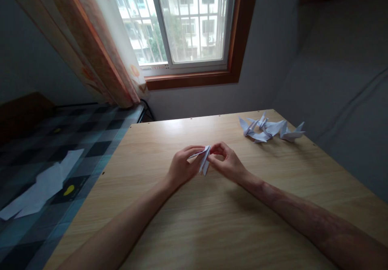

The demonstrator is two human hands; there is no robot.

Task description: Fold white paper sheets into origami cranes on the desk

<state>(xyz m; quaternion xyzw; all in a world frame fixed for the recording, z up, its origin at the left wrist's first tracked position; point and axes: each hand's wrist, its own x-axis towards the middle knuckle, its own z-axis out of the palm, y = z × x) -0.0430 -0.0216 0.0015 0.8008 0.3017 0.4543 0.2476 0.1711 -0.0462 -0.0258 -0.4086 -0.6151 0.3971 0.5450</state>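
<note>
Between my two hands, above the middle of the wooden table (188, 221), is a small piece of folded white paper (205, 163) with narrow pointed flaps hanging down. My left hand (185, 164) grips it from the left, fingers along its upper edge and thumb below. From the right, my right hand (226, 161) pinches its edge between thumb and fingertips. The fingertips hide part of the folds. Several finished white paper cranes (266, 129) sit in a cluster at the table's far right, apart from both hands.
Left of the table stands a bed with a checked cover (100, 148), and loose white paper sheets (45, 187) lie on it. Behind the table are a wall and a barred window (197, 23). A patterned curtain (100, 55) hangs at the window's left.
</note>
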